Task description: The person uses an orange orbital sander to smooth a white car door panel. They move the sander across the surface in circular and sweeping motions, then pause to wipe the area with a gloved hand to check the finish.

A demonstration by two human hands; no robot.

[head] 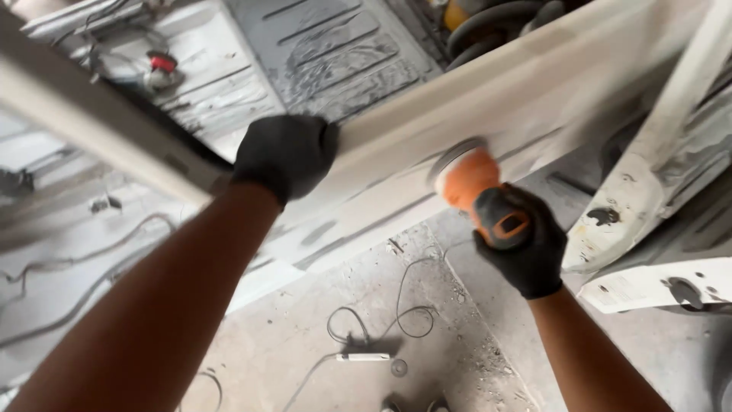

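Note:
Both hands wear black gloves. My left hand (286, 155) grips the edge of a long white, primer-coated car body panel (534, 91) that runs diagonally across the view. My right hand (526, 244) holds an orange and grey power sander (476, 183), its round white pad pressed flat against the panel's surface just right of my left hand. The panel shows dull streaks of sanded filler around the pad.
Below lies a dusty concrete floor with a looped cable and a white power strip (364, 357). A stripped grey car floor pan (335, 46) sits at top. More white body parts (648, 282) stand at right. A red tool (162, 62) rests at upper left.

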